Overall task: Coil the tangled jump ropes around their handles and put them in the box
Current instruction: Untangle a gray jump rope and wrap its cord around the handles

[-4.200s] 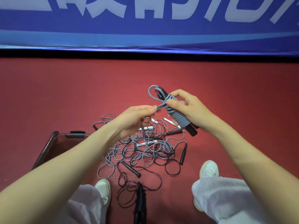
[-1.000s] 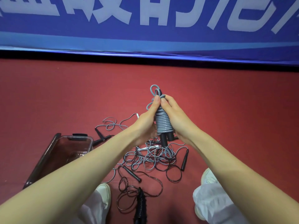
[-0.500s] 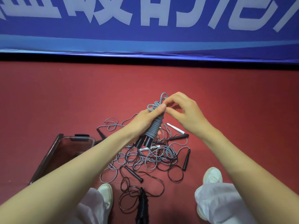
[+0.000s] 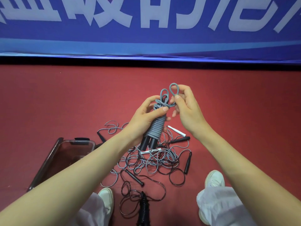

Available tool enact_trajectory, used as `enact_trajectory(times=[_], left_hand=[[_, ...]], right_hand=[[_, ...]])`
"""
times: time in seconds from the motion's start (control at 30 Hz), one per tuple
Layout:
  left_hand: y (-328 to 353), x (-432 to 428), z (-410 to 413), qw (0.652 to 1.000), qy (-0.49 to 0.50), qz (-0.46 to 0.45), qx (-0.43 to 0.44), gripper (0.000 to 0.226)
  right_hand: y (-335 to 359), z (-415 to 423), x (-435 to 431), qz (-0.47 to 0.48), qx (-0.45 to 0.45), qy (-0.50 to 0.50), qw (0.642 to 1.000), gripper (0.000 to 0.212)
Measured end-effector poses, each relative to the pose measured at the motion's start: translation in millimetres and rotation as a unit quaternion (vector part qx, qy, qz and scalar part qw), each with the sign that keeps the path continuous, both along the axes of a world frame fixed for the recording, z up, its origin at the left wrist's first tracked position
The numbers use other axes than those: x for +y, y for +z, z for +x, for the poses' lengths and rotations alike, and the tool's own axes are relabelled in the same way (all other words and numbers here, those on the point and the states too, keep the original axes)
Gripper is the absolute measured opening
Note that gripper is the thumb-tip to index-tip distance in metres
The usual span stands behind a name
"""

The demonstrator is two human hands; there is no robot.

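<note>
My left hand (image 4: pixel 145 115) grips the grey jump rope (image 4: pixel 156 128), fingers and thumb curled round its tight coils; the rope's two black handles (image 4: pixel 149 144) stick out side by side below my palm, pointing down toward the floor (image 4: pixel 65 103); my right hand (image 4: pixel 187 110) pinches the loose grey loop (image 4: pixel 173 89) at the top of the bundle between thumb and fingertips, just beside a small knot of loops above my left thumb. Below my hands the tangled pile (image 4: pixel 154 160) of grey and black ropes lies on the red floor, well apart from the held rope; a white handle (image 4: pixel 176 130) pokes out at its far edge. The clear box (image 4: pixel 84 141) sits left of the pile, partly hidden by my left forearm; a coiled black rope (image 4: pixel 143 207) lies between my shoes.
</note>
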State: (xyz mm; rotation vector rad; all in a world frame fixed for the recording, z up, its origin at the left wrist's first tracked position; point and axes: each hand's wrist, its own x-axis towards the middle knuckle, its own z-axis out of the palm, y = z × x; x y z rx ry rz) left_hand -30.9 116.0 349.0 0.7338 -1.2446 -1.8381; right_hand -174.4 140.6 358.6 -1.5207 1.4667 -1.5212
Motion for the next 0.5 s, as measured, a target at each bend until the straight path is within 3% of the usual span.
enact_trajectory(times=[0.2,0.37,0.5], left_hand=[[-2.6,-3.3,3.0,0.999,-0.002,0.045,0.021,0.042],[3.4,-0.7,2.7,0.994,-0.046,0.089,0.049,0.044],[5.9,0.2,5.0,0.991,-0.095,0.065,0.065,0.041]], right_hand=[[-2.5,-5.4,1.6,0.007,0.144,-0.007,0.990,0.024],[-3.0,-2.7,1.4,0.036,0.158,-0.036,0.986,0.031],[2.0,-5.7,1.2,0.072,0.132,-0.053,0.987,0.035]])
